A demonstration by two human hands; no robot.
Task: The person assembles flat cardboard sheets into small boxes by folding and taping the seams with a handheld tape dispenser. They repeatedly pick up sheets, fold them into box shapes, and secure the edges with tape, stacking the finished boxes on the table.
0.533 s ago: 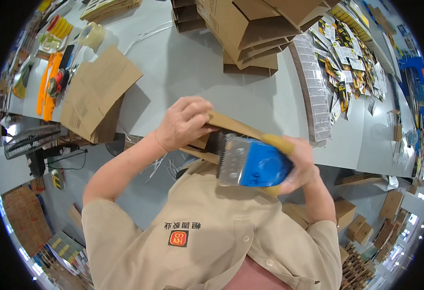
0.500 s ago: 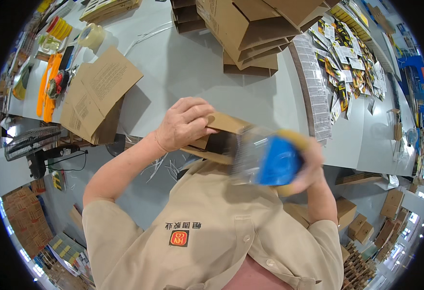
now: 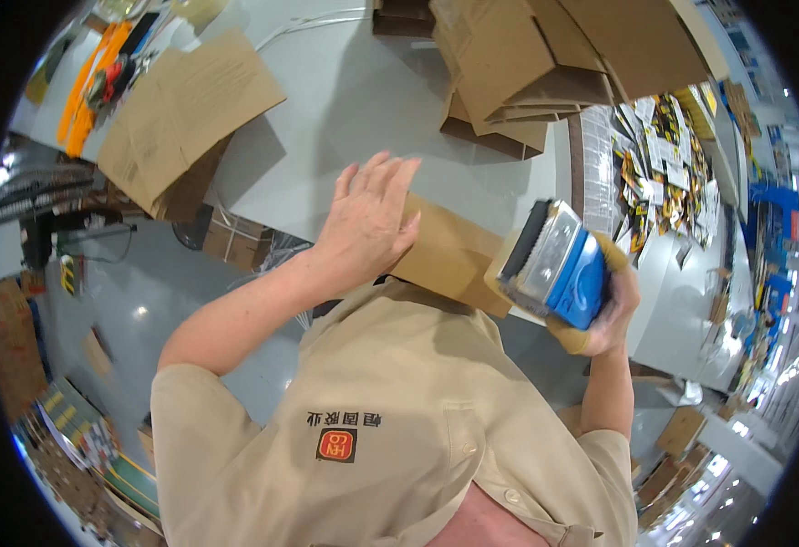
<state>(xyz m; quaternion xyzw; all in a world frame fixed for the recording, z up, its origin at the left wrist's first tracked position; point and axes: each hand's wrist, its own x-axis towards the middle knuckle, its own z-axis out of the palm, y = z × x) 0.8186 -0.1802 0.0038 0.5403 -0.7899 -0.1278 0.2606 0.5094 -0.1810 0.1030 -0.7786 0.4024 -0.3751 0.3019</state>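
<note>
Brown cardboard box lies under the flat, open left hand; beside the box, the right hand clasps a blue tape dispenser, so sealing seems unfinished.

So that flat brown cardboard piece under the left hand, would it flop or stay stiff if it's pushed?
The cardboard piece looks thin and flat, so it would probably bend a bit rather than stay rigid. It likely is light and may slide easily on the smooth grey table. The left hand lies open on it.

Likely a packing workshop: flattened cartons heaped on a grey table.
</note>
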